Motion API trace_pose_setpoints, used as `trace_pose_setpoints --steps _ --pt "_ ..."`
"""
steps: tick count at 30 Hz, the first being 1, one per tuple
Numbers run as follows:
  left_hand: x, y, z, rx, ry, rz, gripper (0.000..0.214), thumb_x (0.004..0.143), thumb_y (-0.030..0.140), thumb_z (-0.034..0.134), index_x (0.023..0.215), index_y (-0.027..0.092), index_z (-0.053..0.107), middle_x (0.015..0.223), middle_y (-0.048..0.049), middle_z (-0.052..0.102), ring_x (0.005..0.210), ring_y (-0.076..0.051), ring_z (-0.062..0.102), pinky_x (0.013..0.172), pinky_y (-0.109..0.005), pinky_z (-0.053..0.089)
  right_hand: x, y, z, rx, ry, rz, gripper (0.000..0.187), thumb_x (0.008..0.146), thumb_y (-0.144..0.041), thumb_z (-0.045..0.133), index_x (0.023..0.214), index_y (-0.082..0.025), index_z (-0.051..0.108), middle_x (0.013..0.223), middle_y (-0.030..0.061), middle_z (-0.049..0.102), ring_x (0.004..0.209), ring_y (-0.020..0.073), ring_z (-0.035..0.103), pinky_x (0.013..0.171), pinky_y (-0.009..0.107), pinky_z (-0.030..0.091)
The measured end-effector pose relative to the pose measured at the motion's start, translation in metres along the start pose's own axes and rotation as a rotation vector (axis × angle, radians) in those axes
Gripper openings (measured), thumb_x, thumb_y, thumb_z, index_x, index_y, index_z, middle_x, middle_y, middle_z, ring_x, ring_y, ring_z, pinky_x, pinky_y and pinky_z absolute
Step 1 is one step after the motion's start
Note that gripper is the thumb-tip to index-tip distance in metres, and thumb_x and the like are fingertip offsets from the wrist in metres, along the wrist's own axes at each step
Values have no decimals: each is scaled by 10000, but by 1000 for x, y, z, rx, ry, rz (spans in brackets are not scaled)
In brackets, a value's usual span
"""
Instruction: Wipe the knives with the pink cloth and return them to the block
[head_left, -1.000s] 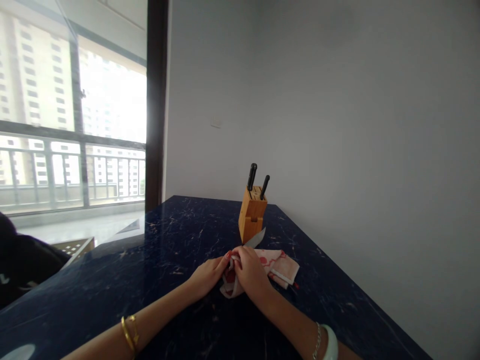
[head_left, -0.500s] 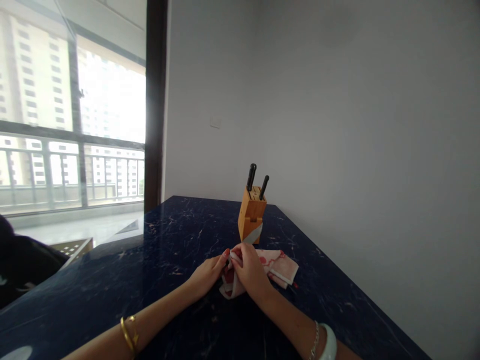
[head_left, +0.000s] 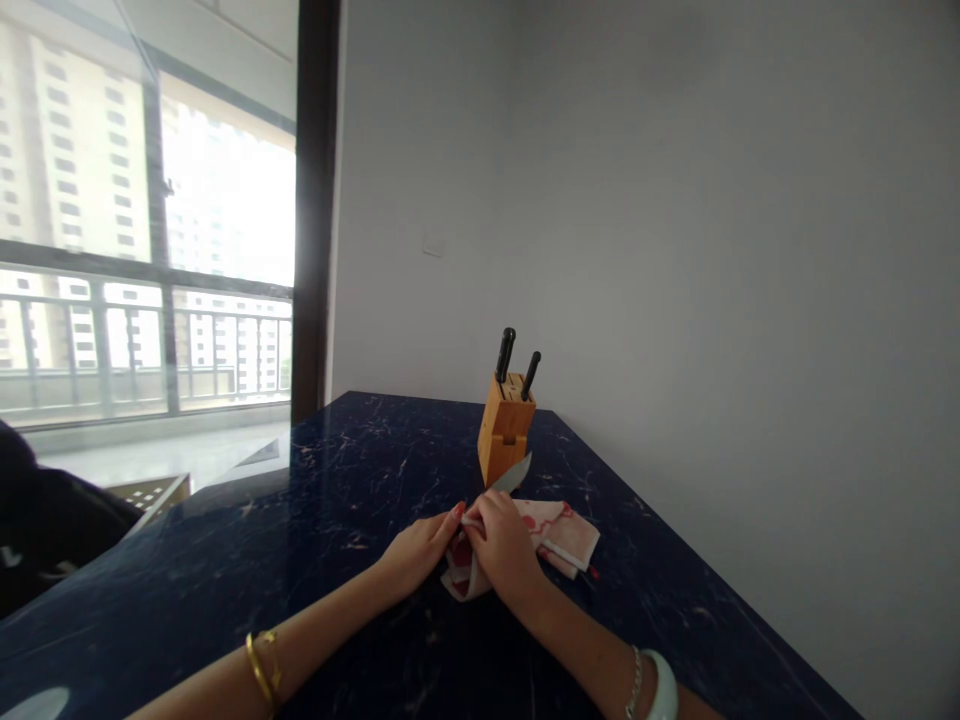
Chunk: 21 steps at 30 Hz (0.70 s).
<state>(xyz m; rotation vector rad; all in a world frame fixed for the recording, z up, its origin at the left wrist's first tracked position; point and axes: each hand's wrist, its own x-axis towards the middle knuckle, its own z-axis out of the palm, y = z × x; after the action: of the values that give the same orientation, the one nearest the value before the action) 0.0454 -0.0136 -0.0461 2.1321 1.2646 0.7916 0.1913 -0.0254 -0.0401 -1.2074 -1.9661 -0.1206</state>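
A knife point(head_left: 514, 473) points its bare blade up and to the right from between my hands; its handle is hidden. My left hand point(head_left: 416, 550) is closed at the handle end, thumb against the cloth. Pinched in my right hand point(head_left: 506, 545) is part of a pink and white towel point(head_left: 574, 535), folded about the lower blade. The rest of this towel, with red patterns, lies on the table to the right. Just beyond the blade stands a wooden knife block point(head_left: 504, 430) with black-handled knives upright in its slots.
The dark blue marbled table point(head_left: 360, 450) runs back to a grey wall point(head_left: 675, 250). A white round object point(head_left: 37, 703) shows at the lower left corner. Something black point(head_left: 60, 510) stands beside the table at left, before a large window.
The knife blade has turned a little, its tip showing further right and its face more plainly. My right fingers have shifted slightly on the towel. The view has moved slightly.
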Motion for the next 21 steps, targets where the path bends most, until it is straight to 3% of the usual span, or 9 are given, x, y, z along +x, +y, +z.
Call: trace_pose_setpoints --steps 4,9,16,21 --pt "0 0 -2 -36 -8 -20 601 790 563 123 890 198 590 804 -24 616 740 -167 533 643 -217 345 -1 -1 1 33 -38 -14 100 736 -143 473 651 -188 447 728 7 484 746 147 441 681 272 341" --pt "1 0 -2 -77 -3 -45 677 782 576 76 809 154 604 685 -19 603 652 -159 516 606 -226 345 -1 -2 0 100 -79 -73 102 726 -89 463 735 -184 499 788 15 517 804 145 456 725 271 334" --pt "0 -3 -1 27 -41 86 573 808 527 117 839 202 588 801 -27 609 727 -160 531 669 -220 345 0 1 0 131 -29 61 66 723 -137 482 690 -192 465 698 -1 510 717 138 472 653 252 351" --pt "-1 -4 -1 6 -30 50 581 805 534 121 881 196 587 830 -34 614 772 -170 535 679 -222 351 -1 0 2 47 -83 -20 91 730 -139 474 655 -187 455 691 2 505 727 141 461 662 250 340"
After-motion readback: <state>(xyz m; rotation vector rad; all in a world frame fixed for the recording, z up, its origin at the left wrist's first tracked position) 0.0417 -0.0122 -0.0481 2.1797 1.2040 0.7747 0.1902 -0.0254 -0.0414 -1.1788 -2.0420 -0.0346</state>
